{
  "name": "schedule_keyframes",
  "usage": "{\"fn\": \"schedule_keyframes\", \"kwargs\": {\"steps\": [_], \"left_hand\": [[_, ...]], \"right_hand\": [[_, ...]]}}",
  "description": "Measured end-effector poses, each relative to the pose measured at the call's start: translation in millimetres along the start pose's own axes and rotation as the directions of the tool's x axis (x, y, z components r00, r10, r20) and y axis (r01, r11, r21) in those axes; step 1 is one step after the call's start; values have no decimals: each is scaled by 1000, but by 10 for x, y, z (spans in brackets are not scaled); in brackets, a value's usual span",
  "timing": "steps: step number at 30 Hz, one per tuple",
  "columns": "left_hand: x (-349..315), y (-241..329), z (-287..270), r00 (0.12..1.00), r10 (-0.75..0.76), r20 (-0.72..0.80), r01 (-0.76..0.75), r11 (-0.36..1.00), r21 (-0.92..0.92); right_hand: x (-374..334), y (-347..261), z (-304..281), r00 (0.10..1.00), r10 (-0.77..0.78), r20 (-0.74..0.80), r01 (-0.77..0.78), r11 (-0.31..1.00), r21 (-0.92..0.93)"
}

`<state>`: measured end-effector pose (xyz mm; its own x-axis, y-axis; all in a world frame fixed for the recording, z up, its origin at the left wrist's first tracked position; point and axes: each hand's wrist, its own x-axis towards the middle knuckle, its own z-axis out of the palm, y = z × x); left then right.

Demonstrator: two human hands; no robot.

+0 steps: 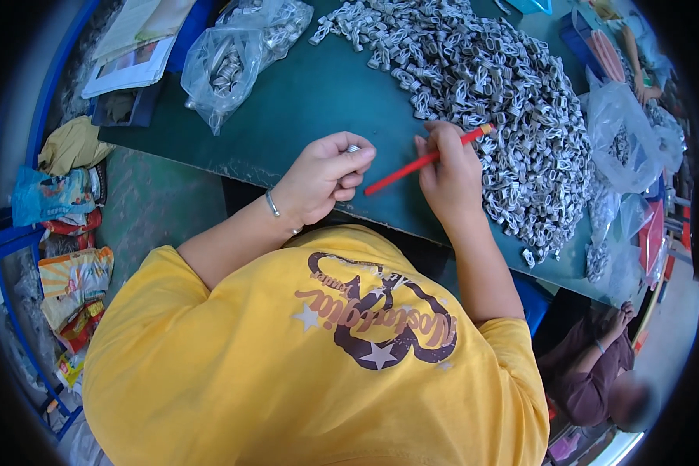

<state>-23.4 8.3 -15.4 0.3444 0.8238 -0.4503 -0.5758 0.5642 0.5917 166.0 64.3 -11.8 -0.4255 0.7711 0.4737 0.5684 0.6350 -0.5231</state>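
Observation:
My left hand (322,177) is closed above the front edge of the green table (303,101), with thumb and fingers pinching a small silver metal piece (352,148). Only a ridged bit of that piece shows; my fingers cover the rest. To its right, my right hand (452,175) grips a red pencil (400,172) with a yellowish band near its upper end. The pencil slants down and left toward my left hand without touching it. Beside and beyond my right hand spreads a large pile of small silver metal pieces with wire loops (497,85).
A clear plastic bag (224,70) of similar metal pieces lies at the back left, near stacked papers (136,46). Another clear bag (625,144) stands right of the pile. A blue rack (12,237) holds packages at left. Other people (594,365) sit at the right.

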Motion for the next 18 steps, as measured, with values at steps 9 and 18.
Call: {"fn": "schedule_keyframes", "kwargs": {"steps": [9,18], "left_hand": [[8,14,98,980,154,-129,-146,987,73],[63,-2,161,978,152,-141,-111,958,263]], "right_hand": [[289,32,202,982,164,95,-120,926,-358],[-9,-15,-17,982,121,144,-166,915,366]]}}
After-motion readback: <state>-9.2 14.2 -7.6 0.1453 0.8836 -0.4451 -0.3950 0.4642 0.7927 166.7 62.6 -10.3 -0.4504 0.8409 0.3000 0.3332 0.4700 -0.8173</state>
